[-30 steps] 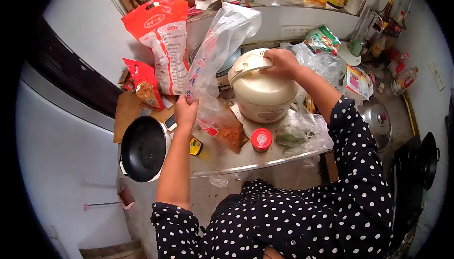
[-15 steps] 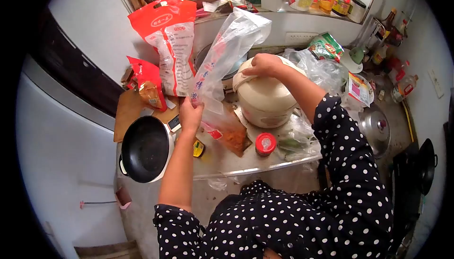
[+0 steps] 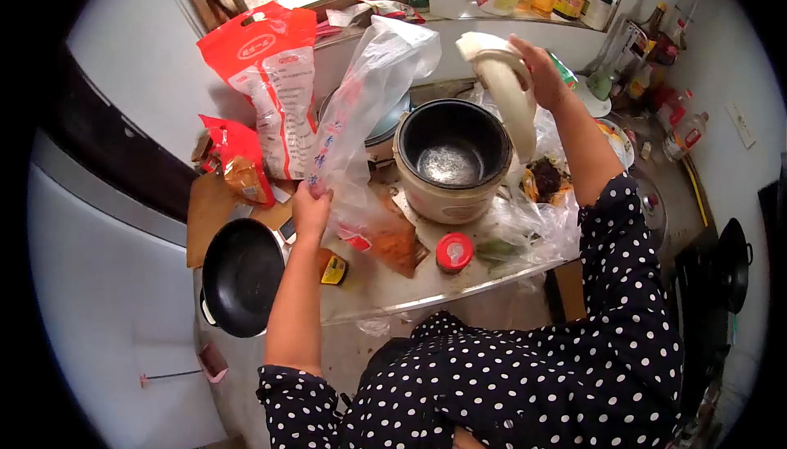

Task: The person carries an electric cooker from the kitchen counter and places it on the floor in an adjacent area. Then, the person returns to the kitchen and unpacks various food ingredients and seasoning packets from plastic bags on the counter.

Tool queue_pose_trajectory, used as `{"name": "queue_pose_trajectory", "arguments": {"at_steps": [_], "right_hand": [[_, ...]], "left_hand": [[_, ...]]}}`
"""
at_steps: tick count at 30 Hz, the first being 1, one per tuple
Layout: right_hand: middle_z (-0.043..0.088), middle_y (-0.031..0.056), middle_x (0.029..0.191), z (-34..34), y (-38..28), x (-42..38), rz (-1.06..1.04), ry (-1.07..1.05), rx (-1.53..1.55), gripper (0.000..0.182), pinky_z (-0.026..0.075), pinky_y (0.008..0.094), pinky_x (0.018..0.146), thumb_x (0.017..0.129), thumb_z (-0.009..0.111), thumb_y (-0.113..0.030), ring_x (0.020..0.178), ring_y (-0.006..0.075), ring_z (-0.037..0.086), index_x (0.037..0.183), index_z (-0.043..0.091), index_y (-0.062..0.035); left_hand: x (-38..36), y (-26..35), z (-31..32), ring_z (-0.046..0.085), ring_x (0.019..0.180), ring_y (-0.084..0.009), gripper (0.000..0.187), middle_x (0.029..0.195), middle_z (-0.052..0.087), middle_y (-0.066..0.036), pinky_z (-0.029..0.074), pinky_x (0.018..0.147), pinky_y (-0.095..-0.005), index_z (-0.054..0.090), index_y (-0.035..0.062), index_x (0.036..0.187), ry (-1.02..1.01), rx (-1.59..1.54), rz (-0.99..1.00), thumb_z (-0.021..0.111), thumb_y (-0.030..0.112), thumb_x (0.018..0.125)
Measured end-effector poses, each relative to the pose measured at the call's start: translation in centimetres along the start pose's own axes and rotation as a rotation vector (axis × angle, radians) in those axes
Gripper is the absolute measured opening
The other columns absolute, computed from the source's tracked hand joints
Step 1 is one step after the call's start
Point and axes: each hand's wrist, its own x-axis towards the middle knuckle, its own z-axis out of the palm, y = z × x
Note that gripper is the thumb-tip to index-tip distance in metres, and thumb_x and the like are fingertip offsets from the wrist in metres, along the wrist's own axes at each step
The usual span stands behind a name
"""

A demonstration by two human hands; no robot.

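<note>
Table edge: the front rim of the pale table [image 3: 385, 293] is curving past the red-lidded jar [image 3: 454, 252], leaving a narrow bare strip in front of it.
Cooker surroundings: the cream rice cooker with a black inner pot [image 3: 447, 195] is sitting behind the jar, its round mouth facing up; crumpled clear plastic bags [image 3: 537, 232] are crowding its right side.
Left grip: your left hand [image 3: 312, 207] is closing around gathered plastic of the tall clear bag with blue lettering [image 3: 348, 141].
Right grip: your right hand [image 3: 537, 72] is curling around the cream cooker lid [image 3: 510, 96], its fingers only partly showing.
Lid: it is tilting steeply on edge, its long axis running from upper left down toward the pot's right rim; you cannot tell whether they are touching.
Bag: its top is leaning toward the window and rightward, its orange-brown contents hanging low, left of the jar.
</note>
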Motion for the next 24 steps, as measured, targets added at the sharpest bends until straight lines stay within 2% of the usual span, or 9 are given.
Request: {"name": "queue_pose_trajectory", "arguments": {"at_steps": [3, 4, 5, 8, 10, 11, 13, 15, 24], "right_hand": [[0.045, -0.0024, 0.057, -1.2, 0.8, 0.2, -0.050, 0.104, 0.072, 0.040, 0.028, 0.0237, 0.045, 0.088, 0.049, -0.047, 0.048, 0.0077, 0.038, 0.073, 0.060, -0.0110], [0.046, -0.0023, 0.057, -1.2, 1.0, 0.2, -0.076, 0.114, 0.054, 0.040, 0.028, 0.0234, 0.045, 0.087, 0.049, -0.047, 0.048, 0.0074, 0.038, 0.075, 0.061, -0.0105], [0.047, -0.0023, 0.058, -0.8, 0.9, 0.1, -0.103, 0.115, 0.016, 0.041, 0.029, 0.0231, 0.045, 0.087, 0.050, -0.048, 0.049, 0.0072, 0.039, 0.076, 0.062, -0.0101], [0.056, 0.0011, 0.069, 1.6, 0.9, 0.5, -0.147, -0.008, -0.256, 0.038, 0.039, 0.0229, 0.051, 0.087, 0.054, -0.043, 0.058, 0.0071, 0.048, 0.097, 0.064, -0.0080], [0.062, 0.0037, 0.072, 4.7, 1.0, 1.3, 0.040, -0.092, -0.442, 0.040, 0.046, 0.0251, 0.054, 0.086, 0.057, -0.043, 0.064, 0.0081, 0.054, 0.102, 0.066, -0.0083], [0.061, 0.0035, 0.067, 6.9, 0.6, 1.4, 0.231, -0.084, -0.488, 0.044, 0.046, 0.0271, 0.052, 0.082, 0.059, -0.050, 0.063, 0.0090, 0.054, 0.093, 0.070, -0.0092], [0.065, 0.0102, 0.072, 9.8, 1.8, 1.4, 0.144, -0.216, -0.972, 0.058, 0.049, 0.0340, 0.064, 0.075, 0.055, -0.064, 0.066, 0.0225, 0.062, 0.082, 0.072, -0.0094], [0.066, 0.0139, 0.079, 12.1, 3.7, 0.9, 0.107, -0.218, -1.148, 0.063, 0.049, 0.0384, 0.067, 0.071, 0.056, -0.067, 0.074, 0.0289, 0.064, 0.081, 0.071, -0.0067], [0.067, 0.0137, 0.088, 13.5, 4.3, 0.3, 0.064, -0.299, -1.301, 0.068, 0.050, 0.0380, 0.070, 0.069, 0.054, -0.069, 0.083, 0.0288, 0.065, 0.086, 0.071, -0.0055]], "left_hand": [[0.6, -0.9, 0.4, 0.062, 0.078, -0.0222, 0.031, 0.085, 0.065, -0.013, 0.047, 0.071, -0.0326, 0.058, -0.0023, 0.098, 0.017, -0.010, -0.063, 0.066, 0.012, 0.072], [0.8, -1.8, 0.8, 0.063, 0.080, -0.0318, 0.034, 0.087, 0.064, -0.018, 0.047, 0.073, -0.0384, 0.057, -0.0018, 0.098, 0.035, -0.023, -0.017, 0.065, 0.018, 0.072], [1.1, -2.7, 1.0, 0.063, 0.080, -0.0318, 0.034, 0.087, 0.064, -0.018, 0.047, 0.073, -0.0384, 0.057, -0.0018, 0.098, 0.029, -0.021, -0.013, 0.065, 0.018, 0.072], [1.3, -3.2, 1.3, 0.061, 0.072, -0.0244, 0.029, 0.082, 0.063, -0.014, 0.046, 0.067, -0.0347, 0.057, -0.0023, 0.095, -0.001, -0.170, -0.124, 0.063, 0.015, 0.073], [0.8, -2.0, 0.8, 0.056, 0.068, -0.0171, 0.025, 0.079, 0.061, -0.009, 0.044, 0.062, -0.0307, 0.057, -0.0027, 0.093, -0.034, -0.375, -0.212, 0.061, 0.012, 0.073], [0.8, -1.9, 0.7, 0.056, 0.068, -0.0171, 0.025, 0.079, 0.061, -0.009, 0.044, 0.062, -0.0307, 0.057, -0.0027, 0.093, -0.035, -0.373, -0.208, 0.061, 0.012, 0.073], [0.6, -1.9, 0.7, 0.055, 0.067, -0.0151, 0.022, 0.078, 0.059, -0.007, 0.043, 0.060, -0.0286, 0.057, -0.0028, 0.093, -0.022, -0.327, -0.226, 0.058, 0.008, 0.073], [0.3, -1.7, 0.3, 0.054, 0.066, -0.0150, 0.020, 0.077, 0.059, -0.006, 0.043, 0.059, -0.0287, 0.056, -0.0027, 0.091, -0.062, -0.361, -0.198, 0.057, 0.007, 0.073], [0.6, -1.6, 0.3, 0.050, 0.061, -0.0118, 0.017, 0.074, 0.055, -0.003, 0.040, 0.055, -0.0274, 0.053, -0.0008, 0.089, -0.117, -0.416, -0.198, 0.055, 0.005, 0.074]]}}
